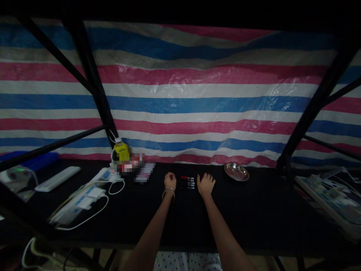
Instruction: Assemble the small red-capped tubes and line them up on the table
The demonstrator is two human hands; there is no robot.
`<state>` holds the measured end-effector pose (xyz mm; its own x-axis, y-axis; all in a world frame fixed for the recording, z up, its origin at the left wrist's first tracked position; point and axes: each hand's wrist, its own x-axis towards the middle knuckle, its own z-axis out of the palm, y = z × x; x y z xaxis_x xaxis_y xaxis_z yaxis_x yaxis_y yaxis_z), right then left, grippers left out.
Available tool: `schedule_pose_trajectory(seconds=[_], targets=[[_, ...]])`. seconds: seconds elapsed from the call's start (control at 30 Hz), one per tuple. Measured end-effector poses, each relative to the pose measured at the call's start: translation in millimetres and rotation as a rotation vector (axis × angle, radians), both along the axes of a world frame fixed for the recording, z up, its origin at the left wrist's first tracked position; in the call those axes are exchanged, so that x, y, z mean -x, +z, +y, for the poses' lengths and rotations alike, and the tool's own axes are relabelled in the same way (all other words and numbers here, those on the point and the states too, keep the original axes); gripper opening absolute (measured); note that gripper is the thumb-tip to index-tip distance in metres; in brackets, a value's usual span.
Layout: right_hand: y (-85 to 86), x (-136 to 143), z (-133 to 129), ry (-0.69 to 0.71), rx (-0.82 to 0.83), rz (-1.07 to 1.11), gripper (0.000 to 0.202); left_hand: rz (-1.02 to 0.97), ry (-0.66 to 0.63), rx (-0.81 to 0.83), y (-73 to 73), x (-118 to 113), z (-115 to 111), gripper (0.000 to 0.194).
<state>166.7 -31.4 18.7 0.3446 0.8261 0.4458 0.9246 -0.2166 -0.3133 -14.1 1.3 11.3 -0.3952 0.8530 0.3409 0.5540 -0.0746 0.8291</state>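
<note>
Markers [188, 183] are lying parallel; remotely I'm seeing the left hand [170, 181] resting clenched left of them, the right hand [207, 183] lying flat, released, right of them.

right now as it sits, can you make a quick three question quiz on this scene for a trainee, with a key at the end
1. What lies between the left hand and the right hand?
a) a folded cloth
b) a row of pens
c) a drinking glass

2. True or false: the shiny metal dish is to the right of the right hand.

3. Fill in the colour: the pen farthest from the person is ____.

Key: 1. b; 2. true; 3. red.
</note>
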Motion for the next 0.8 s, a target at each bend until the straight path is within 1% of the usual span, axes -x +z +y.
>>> schedule_pose_trajectory(seconds=[0.13,0.27,0.4,0.53,0.8], targets=[[5.1,-0.6,-2.9,0.024,-0.038,-0.019,0.043,-0.067,0.041,-0.004,0.8,-0.8,-0.9,0.008],[11.2,-1.5,-7.0,0.044,-0.057,-0.006,0.037,-0.121,0.095,-0.007,1.4,0.3,-2.3,0.008],[13.8,-2.3,-9.8,0.04,-0.083,0.009,0.031,-0.164,0.131,-0.021,0.7,1.4,-2.5,0.016],[14.3,-4.0,-12.4,0.03,-0.085,0.011,0.028,-0.195,0.139,-0.041,-0.7,2.2,-2.7,0.026],[14.6,-6.6,-17.1,0.005,-0.066,-0.012,0.025,-0.236,0.104,-0.053,-1.5,2.8,-3.5,0.033]])
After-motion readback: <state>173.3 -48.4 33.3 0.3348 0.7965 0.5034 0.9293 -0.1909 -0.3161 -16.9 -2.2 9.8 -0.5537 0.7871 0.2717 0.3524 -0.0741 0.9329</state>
